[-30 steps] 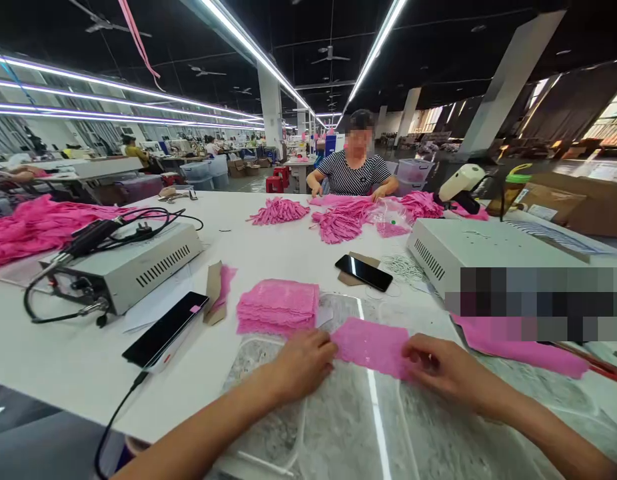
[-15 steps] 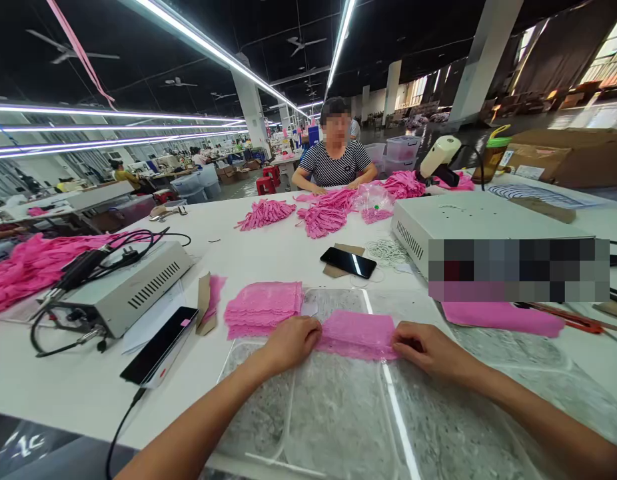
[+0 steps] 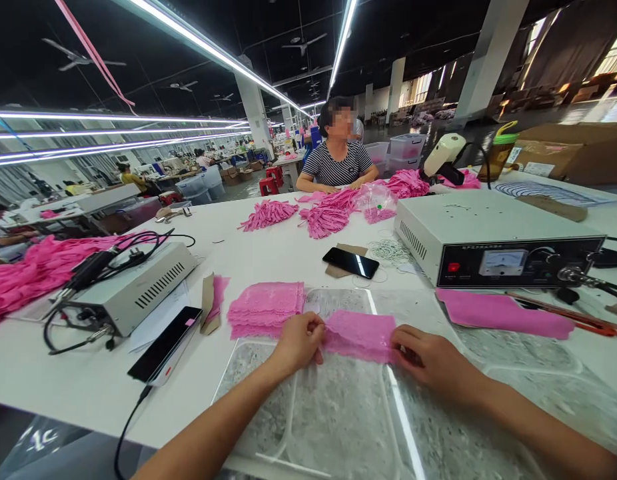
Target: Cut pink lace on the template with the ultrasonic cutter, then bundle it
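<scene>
A piece of pink lace lies stretched flat on a clear plastic sheet in front of me. My left hand pinches its left end, fingers closed on the fabric. My right hand pinches its right end the same way. Just left of my left hand sits a neat stack of pink lace pieces.
Grey control boxes stand at left and right. Two phones lie on the table. A pink strip lies at right beside red-handled scissors. A person in a striped shirt sits opposite among pink bundles.
The lace piece has been pulled in slightly between my hands, which have come a bit closer together. The view has shifted a little; the co-worker's head has turned.
</scene>
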Motion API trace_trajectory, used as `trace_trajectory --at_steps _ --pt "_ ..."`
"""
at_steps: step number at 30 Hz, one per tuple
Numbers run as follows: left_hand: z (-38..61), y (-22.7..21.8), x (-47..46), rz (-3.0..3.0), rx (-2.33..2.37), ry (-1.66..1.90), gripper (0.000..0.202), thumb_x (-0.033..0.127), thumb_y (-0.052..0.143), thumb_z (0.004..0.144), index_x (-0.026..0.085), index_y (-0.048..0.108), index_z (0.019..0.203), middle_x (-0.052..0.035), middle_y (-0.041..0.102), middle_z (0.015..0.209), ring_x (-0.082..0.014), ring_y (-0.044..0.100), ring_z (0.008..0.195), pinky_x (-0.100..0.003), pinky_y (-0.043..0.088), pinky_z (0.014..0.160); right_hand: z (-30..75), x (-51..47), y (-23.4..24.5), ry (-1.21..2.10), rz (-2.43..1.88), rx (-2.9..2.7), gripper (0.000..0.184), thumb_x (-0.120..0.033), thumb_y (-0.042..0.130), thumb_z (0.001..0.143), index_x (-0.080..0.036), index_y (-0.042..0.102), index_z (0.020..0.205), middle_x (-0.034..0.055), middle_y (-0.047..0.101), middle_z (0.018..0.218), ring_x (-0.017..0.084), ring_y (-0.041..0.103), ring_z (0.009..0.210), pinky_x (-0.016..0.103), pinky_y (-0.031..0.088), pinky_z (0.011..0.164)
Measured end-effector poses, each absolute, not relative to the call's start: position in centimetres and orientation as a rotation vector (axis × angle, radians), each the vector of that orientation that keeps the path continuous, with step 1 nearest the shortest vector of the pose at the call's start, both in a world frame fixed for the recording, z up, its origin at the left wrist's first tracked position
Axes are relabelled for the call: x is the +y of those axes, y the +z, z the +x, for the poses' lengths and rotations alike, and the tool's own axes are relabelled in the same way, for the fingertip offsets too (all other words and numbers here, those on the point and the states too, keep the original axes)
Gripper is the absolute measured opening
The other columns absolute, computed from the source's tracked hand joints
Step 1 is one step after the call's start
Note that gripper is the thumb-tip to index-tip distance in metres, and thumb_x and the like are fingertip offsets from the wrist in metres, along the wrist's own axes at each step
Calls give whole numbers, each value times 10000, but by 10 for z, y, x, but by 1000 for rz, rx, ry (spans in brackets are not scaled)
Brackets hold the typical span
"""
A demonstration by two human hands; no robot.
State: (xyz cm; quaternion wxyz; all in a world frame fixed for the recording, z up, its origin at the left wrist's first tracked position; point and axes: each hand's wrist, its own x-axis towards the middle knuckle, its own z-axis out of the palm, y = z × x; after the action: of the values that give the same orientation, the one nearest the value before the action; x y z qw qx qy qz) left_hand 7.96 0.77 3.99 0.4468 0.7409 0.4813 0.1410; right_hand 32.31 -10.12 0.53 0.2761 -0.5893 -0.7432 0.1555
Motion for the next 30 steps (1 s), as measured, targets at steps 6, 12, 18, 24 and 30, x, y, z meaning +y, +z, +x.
trace_trajectory --at_steps 6,12,18,24,30 --pt "78 23 -9 1538 1175 501 288 450 504 920 177 476 831 -43 677 801 -151 699 579 -182 468 404 321 -105 2 409 -1551 -2073 210 -222 406 890 -220 584 778 81 658 953 200 619 720 333 456 629" --pt "70 25 -10 1496 1146 605 283 413 605 829 179 476 738 -98 709 966 -123 675 576 -172 451 425 325 -104 5 462 -1536 -2025 167 -228 447 863 -226 563 742 61 650 922 176 598 670 310 463 607" --pt "79 33 -1 1522 1163 681 146 276 623 825 190 526 757 76 531 428 -93 512 360 -150 338 396 331 -93 16 513 -1546 -1868 167 -295 470 844 -222 567 730 38 629 788 144 507 554 292 431 538" --pt "97 43 4 1358 1069 677 140 257 588 869 179 519 775 -53 727 899 -114 670 544 -226 537 531 338 -91 19 592 -1630 -1695 200 -371 484 838 -228 577 735 -31 540 526 140 488 468 262 387 463" --pt "109 49 6 1235 969 732 211 273 670 858 152 532 753 -117 656 1164 -156 721 805 -296 598 745 340 -90 7 544 -1651 -1628 107 -326 487 790 -234 537 812 -28 576 601 147 535 519 271 446 511"
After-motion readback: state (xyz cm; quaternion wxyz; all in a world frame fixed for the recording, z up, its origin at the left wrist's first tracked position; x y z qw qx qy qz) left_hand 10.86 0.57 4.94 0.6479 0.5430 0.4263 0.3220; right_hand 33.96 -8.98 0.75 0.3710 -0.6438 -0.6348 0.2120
